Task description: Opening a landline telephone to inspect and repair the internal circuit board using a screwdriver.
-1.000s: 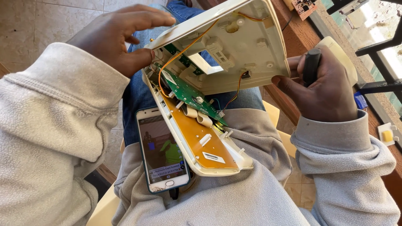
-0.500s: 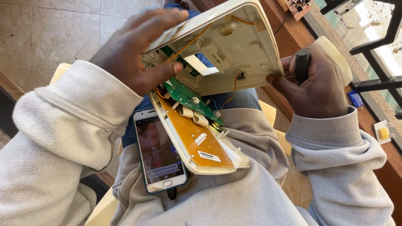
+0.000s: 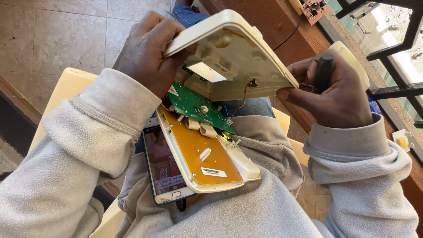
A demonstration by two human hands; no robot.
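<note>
The left hand (image 3: 147, 53) has slid further over the top edge of the cover (image 3: 229, 57) since a second ago, and the cover now tips up a bit more. That hand is shut on the cover's far left corner, fingers curled over the rim. The right hand (image 3: 335, 94) is closed around a dark tool (image 3: 324, 72), and its fingertips press on the cover's right edge.

The cover is held up between the two hands, with its long side running from one hand to the other. Thin wires (image 3: 242, 94) tie it to the base (image 3: 202, 156) below. The base lies on the lap, under and nearer the left hand, with its long side pointing away from the body. Inside it are a green board (image 3: 198, 108) and a brown sheet (image 3: 198, 152).

A phone (image 3: 165, 165) lies just beside the base, below the left sleeve. A small board (image 3: 313, 9) sits on a wooden ledge (image 3: 273, 17) past the right hand.
</note>
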